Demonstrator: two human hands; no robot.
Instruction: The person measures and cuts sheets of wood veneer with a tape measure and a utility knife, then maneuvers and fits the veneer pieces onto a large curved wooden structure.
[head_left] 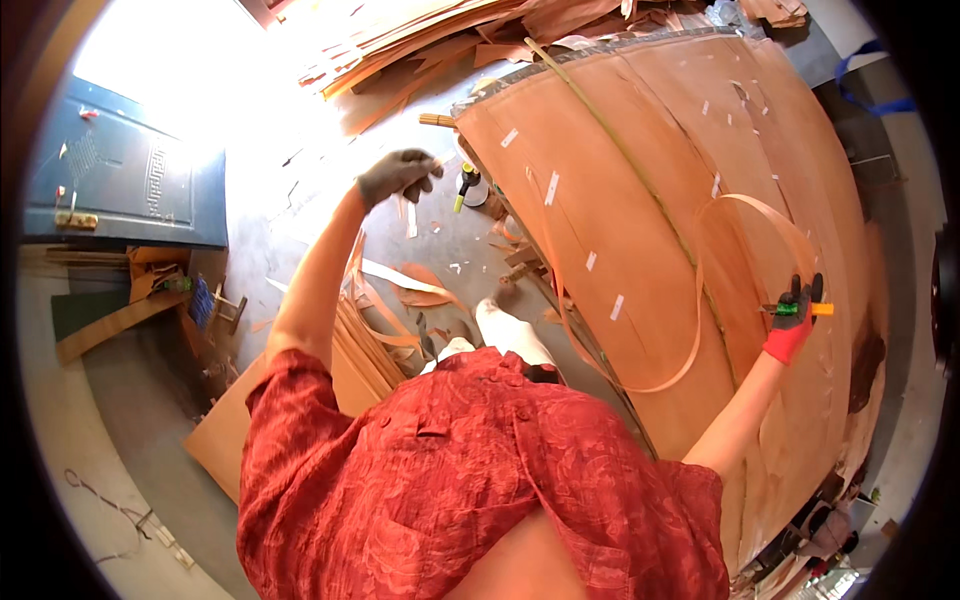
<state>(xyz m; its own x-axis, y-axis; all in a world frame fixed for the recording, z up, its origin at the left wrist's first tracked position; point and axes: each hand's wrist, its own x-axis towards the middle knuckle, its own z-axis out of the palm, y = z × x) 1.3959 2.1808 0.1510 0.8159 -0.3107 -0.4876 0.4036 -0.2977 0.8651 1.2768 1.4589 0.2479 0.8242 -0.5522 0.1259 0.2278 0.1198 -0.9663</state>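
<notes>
Over the wood-veneer sheets (640, 190), my right hand (793, 322), in a red and black glove, is closed around a cutter knife with a yellow end (822, 310) and a green part. A long thin veneer strip (697, 300) curls up from the fingertips of that hand and loops down across the sheets toward their near left edge. Whether those fingers also grip the strip, I cannot tell. My left hand (398, 178), in a dark glove, hangs in the air left of the sheets, its fingers loosely bent and apart with nothing visible in them.
A narrow stick (600, 120) lies lengthwise on the sheets among small white labels. Stacked veneer (400, 45) fills the far side. Scraps (425, 285) litter the floor beside my feet, near a white container (474, 192). More sheets (345, 350) lie left of me; a blue door (130, 170) stands farther left.
</notes>
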